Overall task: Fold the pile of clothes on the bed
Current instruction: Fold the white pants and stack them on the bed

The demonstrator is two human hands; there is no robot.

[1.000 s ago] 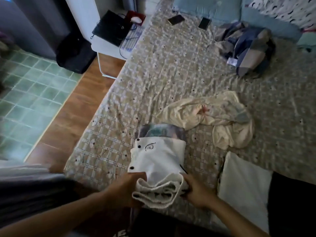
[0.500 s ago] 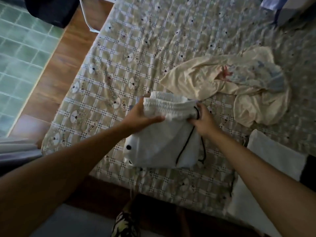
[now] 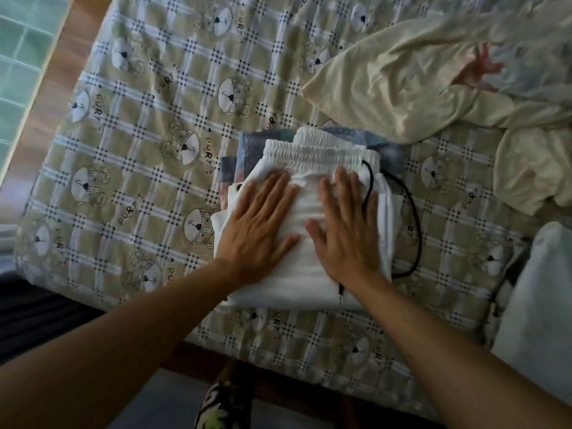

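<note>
Nothing is gripped by either hand. The left hand and the right hand are laid flat, palms down and side by side, on a folded white garment. The fingers are held straight and slightly spread, pointing away from the person, and are pressed onto the cloth rather than curled round it.

The white garment is set near the front edge of the bed, folded into a compact rectangle. Its gathered elastic waistband is seen at the far end, just beyond the fingertips. A black drawstring is looped out from the waistband along the garment's right side, and one end is tucked back near the right wrist.

Under the white garment, a second folded piece in blue patterned cloth is partly shown at the far and left edges, so the two are stacked.

Further out, a cream garment is left crumpled and unfolded at the upper right, close to the stack but apart from it. A white folded item is cut off by the right edge of the view.

The bed is covered by a beige checked sheet printed with small bear faces. At the upper left, a strip of wooden floor and green tiles are visible.
</note>
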